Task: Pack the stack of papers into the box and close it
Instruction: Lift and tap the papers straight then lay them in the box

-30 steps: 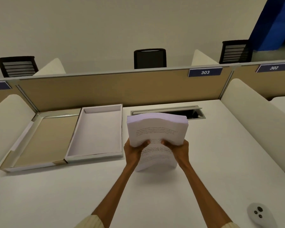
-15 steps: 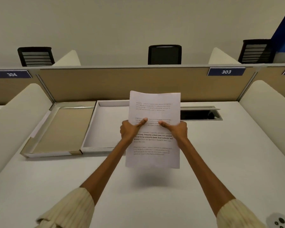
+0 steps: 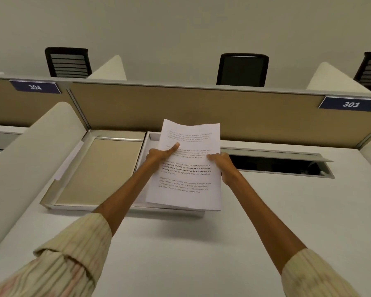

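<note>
From the head camera, we see most of the white box tray [image 3: 142, 168] hidden behind the stack of papers [image 3: 189, 168] and our left forearm; only its left wall, a far corner and a strip of its near rim show, so we cannot tell what lies on its floor. Our fingers are tucked under the sheets and out of sight on both sides. The printed text on the top sheet is too small to read apart from a few bold words. The recessed cable slot [image 3: 276, 166] in the desk [image 3: 201, 254] is dark inside, and its contents are not discernible.

Left of our left hand [image 3: 159, 154] lies the box lid [image 3: 99, 170], open side up, with a tan inner panel showing; it sits touching the tray's left wall.

The stack is held flat-faced toward us, above the tray, its right edge reaching just past the tray toward the slot. Our left hand clamps the stack's left edge, thumb laid across the top sheet and pointing up and right. Our right hand [image 3: 222, 163] grips the right edge, thumb pressed on the sheet just beside the margin. The stack's near corners hang below both hands, the far edge rises above both thumbs, slightly curled. Cream ribbed sleeves [image 3: 73, 254] are pushed back from both wrists.
</note>
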The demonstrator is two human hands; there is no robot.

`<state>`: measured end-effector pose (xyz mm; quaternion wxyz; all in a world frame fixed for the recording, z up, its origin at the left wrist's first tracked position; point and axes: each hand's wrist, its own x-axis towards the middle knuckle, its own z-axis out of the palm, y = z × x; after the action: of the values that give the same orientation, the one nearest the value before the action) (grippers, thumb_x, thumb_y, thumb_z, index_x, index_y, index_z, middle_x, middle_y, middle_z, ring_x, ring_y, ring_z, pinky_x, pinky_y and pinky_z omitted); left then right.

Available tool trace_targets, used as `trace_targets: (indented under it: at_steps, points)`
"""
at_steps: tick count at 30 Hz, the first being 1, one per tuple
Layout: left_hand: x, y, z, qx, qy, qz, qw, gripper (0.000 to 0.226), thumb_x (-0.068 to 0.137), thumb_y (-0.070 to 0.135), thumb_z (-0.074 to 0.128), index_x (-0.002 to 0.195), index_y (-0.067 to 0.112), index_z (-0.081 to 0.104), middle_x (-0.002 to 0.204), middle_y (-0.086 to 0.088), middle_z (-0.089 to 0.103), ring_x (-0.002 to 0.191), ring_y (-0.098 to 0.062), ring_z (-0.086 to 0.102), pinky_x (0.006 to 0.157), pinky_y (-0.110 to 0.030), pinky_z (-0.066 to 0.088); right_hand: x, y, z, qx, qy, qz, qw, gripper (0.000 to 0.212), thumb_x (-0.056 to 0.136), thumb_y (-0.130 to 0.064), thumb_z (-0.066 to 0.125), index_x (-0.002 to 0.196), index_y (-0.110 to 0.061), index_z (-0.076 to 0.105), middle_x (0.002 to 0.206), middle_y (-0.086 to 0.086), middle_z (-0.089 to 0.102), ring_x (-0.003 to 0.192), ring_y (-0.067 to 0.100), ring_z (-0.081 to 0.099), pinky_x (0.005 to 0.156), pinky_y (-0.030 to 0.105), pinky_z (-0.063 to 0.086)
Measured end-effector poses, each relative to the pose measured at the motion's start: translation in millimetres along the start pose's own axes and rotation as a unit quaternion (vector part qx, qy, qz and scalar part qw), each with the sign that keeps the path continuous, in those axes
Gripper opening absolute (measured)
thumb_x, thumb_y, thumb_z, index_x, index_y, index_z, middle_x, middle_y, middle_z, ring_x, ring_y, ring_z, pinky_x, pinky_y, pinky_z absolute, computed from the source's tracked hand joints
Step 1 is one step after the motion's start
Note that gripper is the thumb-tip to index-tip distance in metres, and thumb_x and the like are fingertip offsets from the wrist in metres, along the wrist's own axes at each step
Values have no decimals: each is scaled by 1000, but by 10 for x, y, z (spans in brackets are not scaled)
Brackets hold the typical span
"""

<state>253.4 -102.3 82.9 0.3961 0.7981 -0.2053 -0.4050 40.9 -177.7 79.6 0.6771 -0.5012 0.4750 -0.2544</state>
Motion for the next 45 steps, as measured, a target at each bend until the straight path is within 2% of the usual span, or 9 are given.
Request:
trace_targets:
  at_steps: [4,9,11,17,20,28,36,41,45]
  points:
    - [378,-132,-130,-18,7,-17,1000,77,65,66,73,117,10,60,111,-10,72,92,-26,71,78,-36,59,406,86,280,-11,8,18,1000,4,93,-9,53,93,-12,56,105,9,66,81,22,67,78,40,58]
    - [661,-234,-261,13,-7,-39,999,76,78,73,52,118,8,60,90,-6,71,66,-17,67,49,-25,50,763,270,538,-45,28,49,997,28,94,-13,53,120,-6,47,115,13,63,94,30,67,80,42,58]
    - [739,-256,-299,16,-31,-46,998,74,81,71,49,118,8,61,97,-10,71,68,-19,67,52,-27,51,853,359,602,-50,36,62,996,31,94,-14,54,123,-6,45,116,13,62,96,31,67,80,42,57]
    - [867,-463,-340,51,-91,-61,993,43,77,13,79,115,6,61,118,-18,68,97,-35,69,86,-49,57,985,598,716,-75,50,90,992,19,95,-15,53,112,-7,53,114,16,66,86,27,67,85,43,58]
    - [870,-552,-312,37,-52,-83,994,47,75,2,78,118,0,60,121,-21,67,103,-39,67,80,-46,55,1008,655,762,-104,58,96,988,26,96,-19,53,118,-6,52,111,14,66,94,30,69,82,41,58]
    - [845,-568,-317,-14,-37,-94,995,57,75,-2,77,127,-4,55,123,-24,65,105,-41,67,84,-49,55,1021,702,783,-94,59,88,990,9,96,-16,52,103,-12,47,101,10,62,85,26,65,86,41,56]
    - [737,-647,-257,45,-14,-42,998,50,83,12,74,126,-3,55,126,-21,64,110,-39,65,91,-45,54,973,636,787,-164,58,108,979,36,97,-16,51,128,1,49,127,20,61,111,35,63,94,41,54]
    - [674,-658,-264,99,11,-18,995,45,95,23,58,130,-4,50,130,-22,60,115,-39,61,96,-43,51,917,626,837,-154,78,103,980,46,99,-30,47,135,-2,42,132,16,57,116,32,60,86,35,51]
    - [609,-705,-217,179,74,-5,981,35,92,8,58,123,-8,51,126,-24,60,114,-38,60,90,-40,51,867,763,892,-219,155,47,962,31,96,-14,53,123,1,50,126,18,61,109,32,63,74,30,50]
